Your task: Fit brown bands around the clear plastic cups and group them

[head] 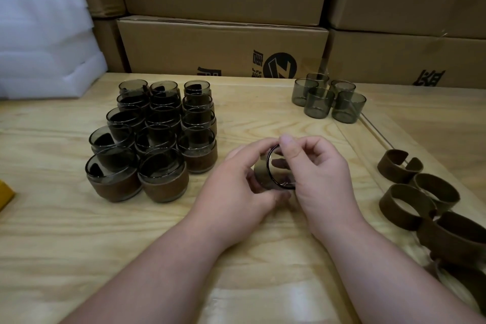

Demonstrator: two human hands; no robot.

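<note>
Both hands are closing on one smoky clear plastic cup (273, 173) held on its side just above the pale wooden tabletop (79, 244): the left hand (236, 187) is cupping its body with curled fingers while the right hand (315, 173) is pinching the dark rim between thumb and forefinger, mouth turned rightwards. Whether a band is already on this cup I cannot tell — the palms are covering most of its wall. Behind everything, stacked brown cardboard boxes (223, 42) and a pile of white foam sheets (44, 34) are walling off the far edge, so the work is probably staying on the near half of the table. On the left, the block of finished banded cups (157, 139) is standing in tight rows, stacked two high, likely so they count easily; open wood lies between it and the hands for setting down the next one. Along the right edge, loose brown felt-like bands (405, 205) are lying in an overlapping heap within easy reach of the right hand. Far right, a small cluster of bare smoky cups (328, 100) is waiting — well apart from the finished group, presumably to keep the two from mixing. At the left margin a yellow object (5, 196) is just showing.
</note>
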